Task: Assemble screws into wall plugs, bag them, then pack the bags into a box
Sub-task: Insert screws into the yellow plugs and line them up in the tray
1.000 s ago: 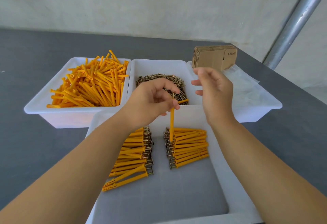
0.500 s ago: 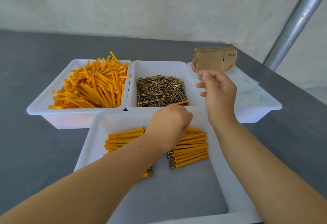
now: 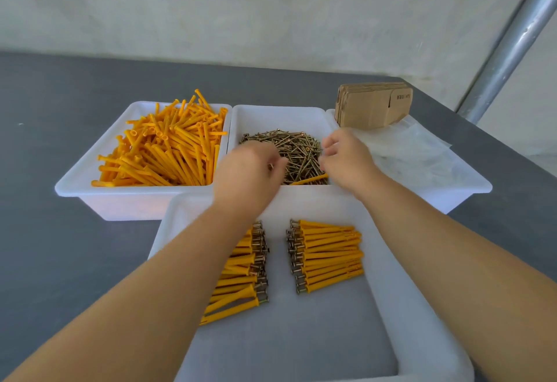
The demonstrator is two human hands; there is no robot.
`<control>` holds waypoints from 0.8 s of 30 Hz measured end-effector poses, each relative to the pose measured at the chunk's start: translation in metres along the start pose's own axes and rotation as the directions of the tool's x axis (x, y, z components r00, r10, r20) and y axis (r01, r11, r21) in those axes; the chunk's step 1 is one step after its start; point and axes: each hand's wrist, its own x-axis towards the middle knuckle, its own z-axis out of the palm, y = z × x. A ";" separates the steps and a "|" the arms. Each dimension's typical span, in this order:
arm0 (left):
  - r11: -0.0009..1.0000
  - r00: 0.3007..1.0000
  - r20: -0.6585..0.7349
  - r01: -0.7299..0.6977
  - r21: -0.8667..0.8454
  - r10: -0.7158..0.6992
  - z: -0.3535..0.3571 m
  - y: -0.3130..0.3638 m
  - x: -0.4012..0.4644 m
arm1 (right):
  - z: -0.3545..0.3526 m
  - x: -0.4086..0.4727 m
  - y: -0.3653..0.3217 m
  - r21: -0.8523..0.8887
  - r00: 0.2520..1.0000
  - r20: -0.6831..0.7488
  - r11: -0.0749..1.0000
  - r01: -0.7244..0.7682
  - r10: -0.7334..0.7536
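While both hands reach over the screw bin [image 3: 280, 119] at mid-frame, the left hand [image 3: 247, 173] pinches a screw [image 3: 270, 166] between curled fingers, and the right hand [image 3: 346, 158] hangs with loosely curled fingers, blurred, so whether it holds anything cannot be told. Loose plugs [image 3: 168, 149] fill the bin at upper left; assembled plugs lie in two rows [image 3: 325, 255] in the near tray [image 3: 422, 336]. Flat boxes [image 3: 373, 104] and bags [image 3: 413, 152] sit at upper right.

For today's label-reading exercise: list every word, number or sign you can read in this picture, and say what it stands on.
Small dark print on the top flattened cardboard box, near its right end: too small and blurred to read.
No other text shows on the trays, plugs, screws or bags.
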 end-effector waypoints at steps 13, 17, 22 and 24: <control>0.960 0.961 -0.072 0.261 -0.105 -0.269 -0.004 -0.049 0.014 | 0.040 0.048 -0.003 -0.684 0.949 0.311 0.706 0.186 0.052; 0.969 0.972 -0.063 0.217 -0.115 -0.225 -0.007 -0.043 0.016 | 0.034 0.044 -0.009 -0.578 0.909 0.379 0.722 0.380 -0.175; 0.993 0.990 0.143 0.034 -0.111 -0.018 -0.002 -0.029 0.018 | 0.035 0.019 -0.042 -0.010 0.830 0.291 0.866 0.499 -0.475; 0.992 0.986 0.166 0.041 -0.120 -0.021 -0.003 -0.026 0.019 | 0.036 0.017 -0.050 0.174 0.865 0.265 0.903 0.392 -0.427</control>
